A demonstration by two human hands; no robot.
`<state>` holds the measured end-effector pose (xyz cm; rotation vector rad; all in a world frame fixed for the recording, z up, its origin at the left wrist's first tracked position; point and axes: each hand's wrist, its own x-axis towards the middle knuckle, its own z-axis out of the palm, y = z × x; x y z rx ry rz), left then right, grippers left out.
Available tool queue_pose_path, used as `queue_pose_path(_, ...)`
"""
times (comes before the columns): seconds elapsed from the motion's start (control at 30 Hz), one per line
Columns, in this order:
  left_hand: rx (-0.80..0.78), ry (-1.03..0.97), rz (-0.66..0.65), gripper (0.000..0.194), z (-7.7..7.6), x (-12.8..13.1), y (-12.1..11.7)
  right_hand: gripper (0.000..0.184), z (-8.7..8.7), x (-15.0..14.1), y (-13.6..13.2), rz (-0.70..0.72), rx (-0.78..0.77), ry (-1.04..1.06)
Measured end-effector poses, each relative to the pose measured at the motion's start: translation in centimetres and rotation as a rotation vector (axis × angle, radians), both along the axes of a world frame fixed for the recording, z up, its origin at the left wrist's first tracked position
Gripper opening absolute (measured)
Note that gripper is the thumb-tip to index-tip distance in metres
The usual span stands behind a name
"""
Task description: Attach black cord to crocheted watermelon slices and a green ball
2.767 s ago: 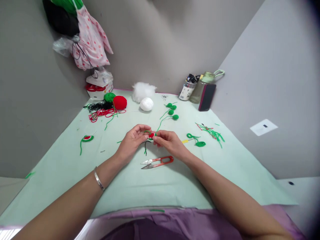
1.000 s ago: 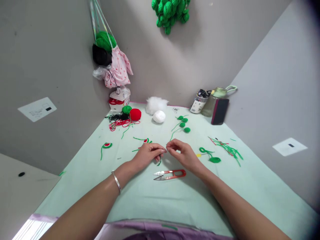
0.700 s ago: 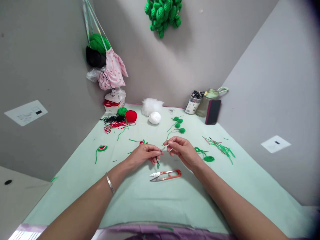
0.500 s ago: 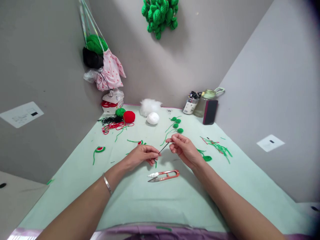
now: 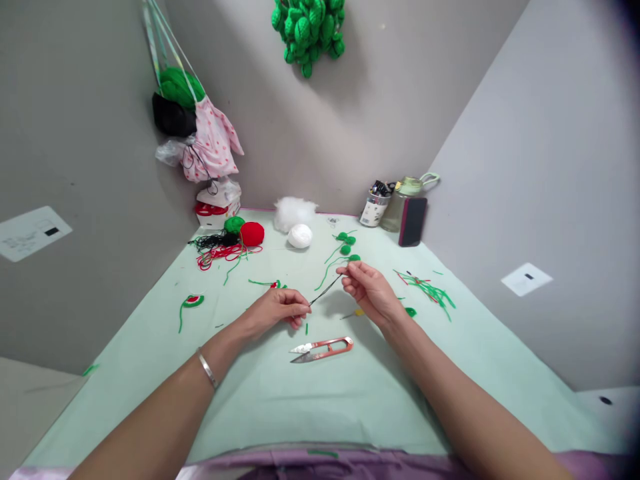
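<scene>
Between my two hands runs a short length of black yarn [image 5: 326,291], slanting up to the right above the table. My left hand [image 5: 281,309] pinches its lower end. The upper end is gripped between the thumb and finger of my right hand [image 5: 369,289]. Just below the hands lie thread snips [image 5: 324,349] with orange handles, their blades pointing left. A small green yarn scrap [image 5: 307,329] rests above the snips. Partly hidden under my right hand is a thin tool with a yellow handle [image 5: 359,312].
A crocheted watermelon slice [image 5: 193,301] lies left. Red yarn [image 5: 252,234], white yarn [image 5: 300,236] and fluffy stuffing [image 5: 294,212] stand at the back. Green crocheted pieces [image 5: 345,249] lie beyond my right hand, yarn scraps [image 5: 433,291] to the right. A phone [image 5: 413,222] leans against a bottle [image 5: 395,212].
The black yarn now shows as a longer, looser strand between my hands, which are slightly farther apart. The yellow handle has come into sight. The whole view has shifted a little.
</scene>
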<state>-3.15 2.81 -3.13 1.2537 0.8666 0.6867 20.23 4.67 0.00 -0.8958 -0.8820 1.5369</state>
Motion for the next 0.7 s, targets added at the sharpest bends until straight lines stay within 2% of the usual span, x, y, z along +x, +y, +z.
queue_pose_path(0.4, 0.094, 0.130, -0.136, 0.024, 1.8, -0.2, -0.5, 0.030, 0.3, 1.1, 0.5, -0.082, 0.005, 0.024)
queue_pose_path(0.5, 0.171, 0.214, -0.136, 0.024, 2.1, -0.7, -0.3, 0.032, 0.7, 1.0, 0.3, -0.073, 0.001, 0.026)
queue_pose_path(0.6, 0.287, 0.407, 0.009, 0.023, 2.6, -3.4, 0.7, 0.033, 1.0, 0.8, 0.0, -0.058, 0.002, 0.022)
queue_pose_path(0.7, 0.339, 0.621, 0.269, 0.020, 2.9, -8.7, 1.9, 0.035, 1.1, 0.5, -0.2, -0.049, 0.000, 0.013)
